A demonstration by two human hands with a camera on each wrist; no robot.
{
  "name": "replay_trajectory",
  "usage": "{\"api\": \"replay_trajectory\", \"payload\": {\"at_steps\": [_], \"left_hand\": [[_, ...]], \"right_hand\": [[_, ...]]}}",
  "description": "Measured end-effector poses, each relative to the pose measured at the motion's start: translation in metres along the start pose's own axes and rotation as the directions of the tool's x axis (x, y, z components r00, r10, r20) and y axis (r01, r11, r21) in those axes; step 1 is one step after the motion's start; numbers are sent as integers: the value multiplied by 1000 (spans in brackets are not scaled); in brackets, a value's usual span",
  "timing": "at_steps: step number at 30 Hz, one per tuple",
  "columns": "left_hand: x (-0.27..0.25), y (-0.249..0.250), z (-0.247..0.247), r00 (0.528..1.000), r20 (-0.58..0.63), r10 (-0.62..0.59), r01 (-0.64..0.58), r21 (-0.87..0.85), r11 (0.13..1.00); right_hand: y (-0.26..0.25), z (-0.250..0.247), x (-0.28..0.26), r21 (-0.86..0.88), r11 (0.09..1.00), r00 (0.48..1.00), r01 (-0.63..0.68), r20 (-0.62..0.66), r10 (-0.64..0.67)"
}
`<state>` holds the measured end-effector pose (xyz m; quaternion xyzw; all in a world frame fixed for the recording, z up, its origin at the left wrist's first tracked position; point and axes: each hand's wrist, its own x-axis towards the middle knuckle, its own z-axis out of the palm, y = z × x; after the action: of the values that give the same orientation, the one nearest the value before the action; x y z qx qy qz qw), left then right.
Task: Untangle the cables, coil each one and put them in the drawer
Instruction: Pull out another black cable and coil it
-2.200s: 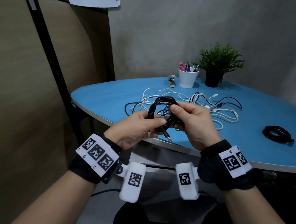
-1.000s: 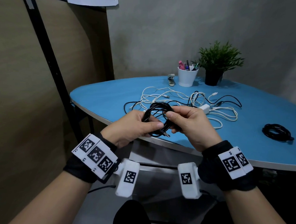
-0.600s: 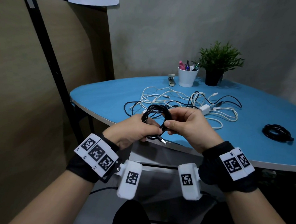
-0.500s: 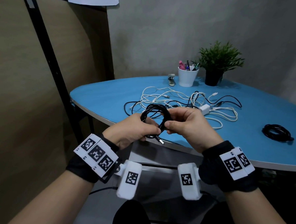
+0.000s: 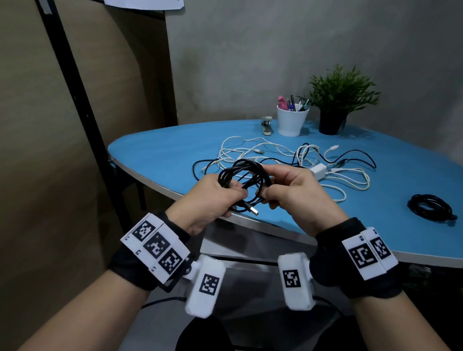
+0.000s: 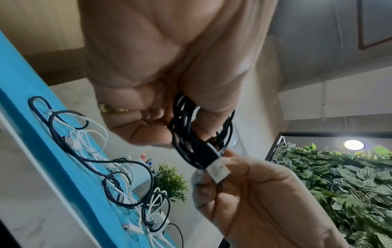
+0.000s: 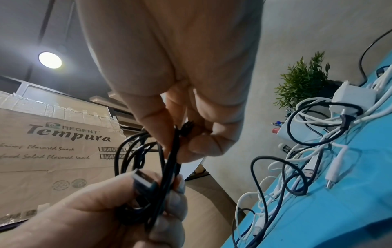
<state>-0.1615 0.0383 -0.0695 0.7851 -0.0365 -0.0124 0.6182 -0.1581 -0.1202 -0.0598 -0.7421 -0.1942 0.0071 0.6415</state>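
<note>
Both hands hold one black cable (image 5: 245, 176), wound into a small coil, in the air just in front of the near edge of the blue table (image 5: 156, 155). The left hand (image 5: 210, 201) curls its fingers round one side of the bundle, apparently to keep the loops from springing apart. The right hand (image 5: 296, 195) pinches the opposite side between thumb and fingertips, probably to finish the wrap. The coil stands roughly upright, its long axis running between the hands. Its USB plug (image 5: 252, 210) protrudes from the bottom, pointing down and to the right. The remaining tangled cables (image 5: 293, 159) lie on the table beyond the hands. A second coiled black cable (image 5: 431, 207) rests well apart to the right.
</note>
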Motion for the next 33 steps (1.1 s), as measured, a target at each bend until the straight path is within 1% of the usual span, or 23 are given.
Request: {"api": "replay_trajectory", "payload": {"at_steps": [4,8,12,13,15,17,20,23,25,27,29,31,33], "left_hand": [[0,-1,2,999,-40,27,-26,32,999],[0,-4,1,999,-37,22,-21,28,999],[0,-4,1,1000,-1,-12,12,-21,1000],[0,-5,1,1000,2,-14,14,-28,1000],[0,-5,1,1000,12,-15,15,-41,999],[0,-5,-1,999,43,-24,27,-81,996],[-1,-3,-5,991,133,-31,55,-179,982],[-5,-1,-6,977,208,-36,84,-230,970],[-7,-1,-5,975,221,-20,79,-261,962],[-7,-1,-4,980,197,14,41,-272,961],[-6,0,-2,990,131,46,-6,-288,958],[-4,1,1,997,54,48,-26,-346,938],[-3,1,2,999,7,41,-35,-385,922]], "right_hand": [[-2,-1,-2,-39,999,999,23,36,-22],[-3,0,-2,51,998,999,38,8,-39],[-3,-1,-2,138,990,999,-8,42,3],[-3,0,-2,133,991,999,-1,34,-3],[-2,0,0,67,998,1000,5,7,-5],[-1,0,2,3,1000,1000,5,2,-5],[2,-2,5,-54,999,1000,-7,-1,7],[3,-3,6,-74,997,1000,-16,0,16],[5,-5,7,-63,998,1000,-20,-15,19],[6,-8,7,-41,999,1000,-13,-28,12],[6,-10,8,-46,999,1000,3,-30,-5],[5,-10,7,-45,999,999,18,-25,-19],[4,-10,6,-27,999,999,23,-28,-24]]}}
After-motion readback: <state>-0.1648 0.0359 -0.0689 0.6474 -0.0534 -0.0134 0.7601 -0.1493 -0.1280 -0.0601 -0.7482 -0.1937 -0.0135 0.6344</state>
